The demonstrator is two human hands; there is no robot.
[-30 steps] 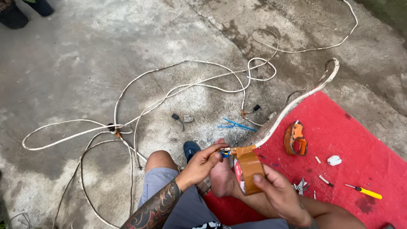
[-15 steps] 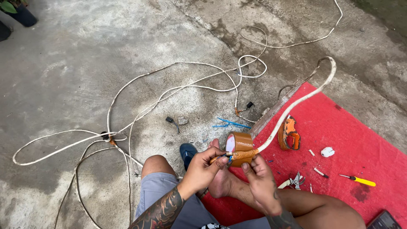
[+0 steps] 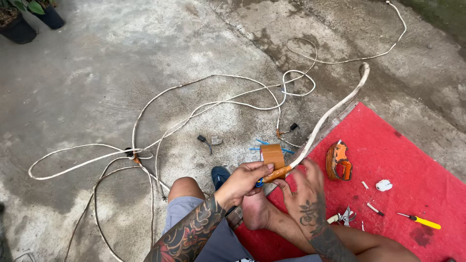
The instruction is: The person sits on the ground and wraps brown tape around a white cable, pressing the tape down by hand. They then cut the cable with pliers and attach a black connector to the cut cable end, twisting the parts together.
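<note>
Left hand (image 3: 247, 177) pinched on taped cable (image 3: 320, 126) just below brown tape roll (image 3: 272, 155); right hand (image 3: 303, 191) beside it, fingers spread, touching cable. Red mat (image 3: 412, 160) edge right under joint; open concrete (image 3: 97, 87) far left. Plant pot (image 3: 19, 26) far left corner.

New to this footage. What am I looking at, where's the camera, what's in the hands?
There is no machine: a person sits on the ground, filmed by a camera on their own head looking down. The left hand pinches a thick white cable where brown tape is wound on; the roll stands above the joint. The right hand is spread open beside the cable. On the red mat lie an orange tool, pliers and a yellow screwdriver. Thinner white wire loops over the concrete.
</note>
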